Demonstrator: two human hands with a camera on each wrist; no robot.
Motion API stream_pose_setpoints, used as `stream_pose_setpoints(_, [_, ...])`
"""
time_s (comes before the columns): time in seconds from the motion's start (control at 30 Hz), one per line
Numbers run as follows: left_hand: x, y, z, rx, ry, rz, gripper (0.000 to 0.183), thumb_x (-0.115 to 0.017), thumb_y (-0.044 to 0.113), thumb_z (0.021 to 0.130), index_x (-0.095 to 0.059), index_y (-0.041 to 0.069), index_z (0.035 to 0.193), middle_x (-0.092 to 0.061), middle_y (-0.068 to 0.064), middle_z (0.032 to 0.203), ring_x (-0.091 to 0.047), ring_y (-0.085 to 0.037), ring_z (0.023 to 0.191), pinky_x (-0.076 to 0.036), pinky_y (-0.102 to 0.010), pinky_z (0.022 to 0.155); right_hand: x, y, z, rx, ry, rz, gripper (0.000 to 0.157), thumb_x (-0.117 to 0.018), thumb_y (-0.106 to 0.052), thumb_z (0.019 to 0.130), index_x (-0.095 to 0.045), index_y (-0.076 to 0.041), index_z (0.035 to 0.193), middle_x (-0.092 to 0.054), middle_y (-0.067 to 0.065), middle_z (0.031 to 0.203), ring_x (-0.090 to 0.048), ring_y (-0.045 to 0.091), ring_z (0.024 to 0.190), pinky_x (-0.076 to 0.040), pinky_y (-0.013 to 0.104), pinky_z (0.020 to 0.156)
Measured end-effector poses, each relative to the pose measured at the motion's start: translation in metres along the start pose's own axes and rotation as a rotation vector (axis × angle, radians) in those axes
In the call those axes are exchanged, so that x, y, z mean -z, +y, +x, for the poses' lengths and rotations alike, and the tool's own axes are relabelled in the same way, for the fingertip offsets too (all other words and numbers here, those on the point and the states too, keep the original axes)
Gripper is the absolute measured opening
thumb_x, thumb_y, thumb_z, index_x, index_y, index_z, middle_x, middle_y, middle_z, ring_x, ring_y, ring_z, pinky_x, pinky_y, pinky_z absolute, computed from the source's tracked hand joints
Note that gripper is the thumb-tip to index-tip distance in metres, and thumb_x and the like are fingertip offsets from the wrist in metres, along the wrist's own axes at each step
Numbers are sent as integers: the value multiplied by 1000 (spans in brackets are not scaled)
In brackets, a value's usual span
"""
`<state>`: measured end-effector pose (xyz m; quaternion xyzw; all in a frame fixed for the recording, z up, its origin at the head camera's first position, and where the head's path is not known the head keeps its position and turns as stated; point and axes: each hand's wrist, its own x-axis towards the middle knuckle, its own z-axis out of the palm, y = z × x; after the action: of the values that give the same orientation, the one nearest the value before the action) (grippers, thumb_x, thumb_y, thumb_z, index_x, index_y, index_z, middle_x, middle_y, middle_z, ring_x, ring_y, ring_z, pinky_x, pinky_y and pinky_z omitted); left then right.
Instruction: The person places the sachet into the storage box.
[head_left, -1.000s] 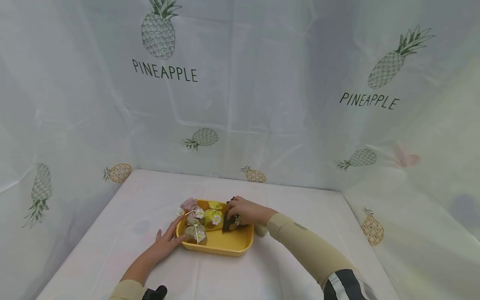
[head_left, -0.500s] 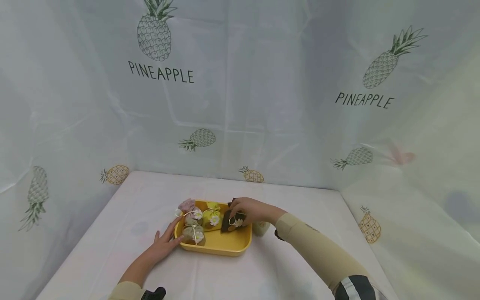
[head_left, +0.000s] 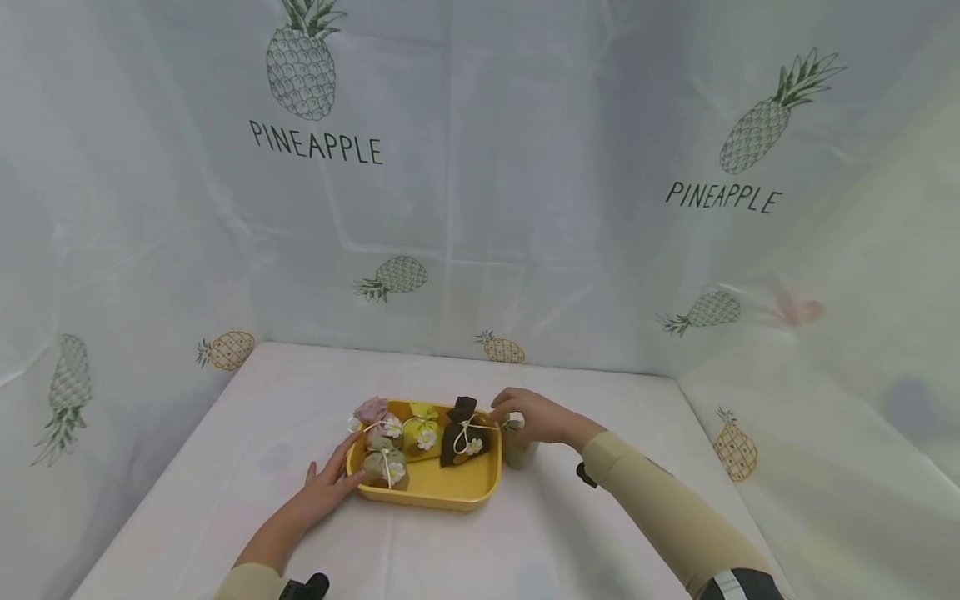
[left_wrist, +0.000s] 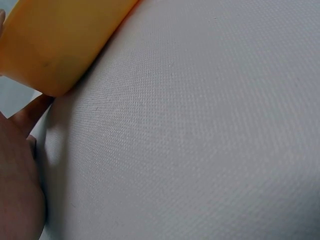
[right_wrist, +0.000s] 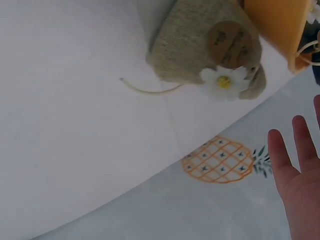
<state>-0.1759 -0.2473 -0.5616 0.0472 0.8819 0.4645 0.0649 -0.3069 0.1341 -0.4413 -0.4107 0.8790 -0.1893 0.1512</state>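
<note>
A yellow tray (head_left: pixel 450 497) sits on the table with several small drawstring sachets in it. Against its left end my left hand (head_left: pixel 324 492) rests with straight fingers; in the left wrist view the hand (left_wrist: pixel 20 170) lies low beside the tray wall (left_wrist: pixel 60 45). In the tray are a pink sachet (head_left: pixel 372 409), a grey-green sachet (head_left: pixel 381 467), a yellow sachet (head_left: pixel 417 446) and a black sachet (head_left: pixel 456 446). Just right of the tray lies another grey-green sachet (right_wrist: pixel 195 45) with a white flower. My right hand (head_left: pixel 543 417) hovers over it, fingers (right_wrist: pixel 282 155) spread and holding nothing.
A white cloth (head_left: pixel 592 500) covers the table. A pineapple-print curtain (head_left: pixel 525 208) stands behind and along both sides. The tray's front right part shows bare yellow floor.
My right hand has let go of the black sachet in the tray and moved right, over the grey-green sachet outside. The left hand stays at the tray's left end.
</note>
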Motion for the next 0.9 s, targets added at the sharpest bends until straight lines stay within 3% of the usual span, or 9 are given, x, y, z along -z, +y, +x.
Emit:
stream_pose_setpoints(0.17, [1,1,-1,-3,2,7,72,-53,38,100,-14,18,157,-22,-24,155,-10,-44,144,20,-67,103,-2,14,-8,-28,37,59,46,-81,-2,76,-70,-16,119,-57,2,126,-50,24,121,-42,45,103])
stream_pose_setpoints(0.33, [2,3,-2,11,-11,5,72,-52,40,100,-12,19,157,-20,-23,156,-8,-44,144,21,-67,103,-6,26,-12,-106,52,125,40,-82,-7,78,-71,-15,115,-55,3,128,-49,27,123,-40,48,104])
stream_pose_setpoints(0.6, [2,0,0,11,-10,-1,72,-53,38,100,-13,19,157,-21,-23,155,-9,-44,144,21,-67,103,-14,39,-9,-190,20,223,38,-81,-11,79,-71,-18,116,-49,9,135,-44,32,128,-36,53,106])
stream_pose_setpoints(0.9, [0,-1,1,26,-10,-6,74,-53,42,99,-12,21,157,-22,-22,155,-10,-43,144,22,-65,104,-20,46,-1,-275,-45,274,47,-77,1,77,-71,-25,116,-52,4,135,-43,31,130,-33,54,108])
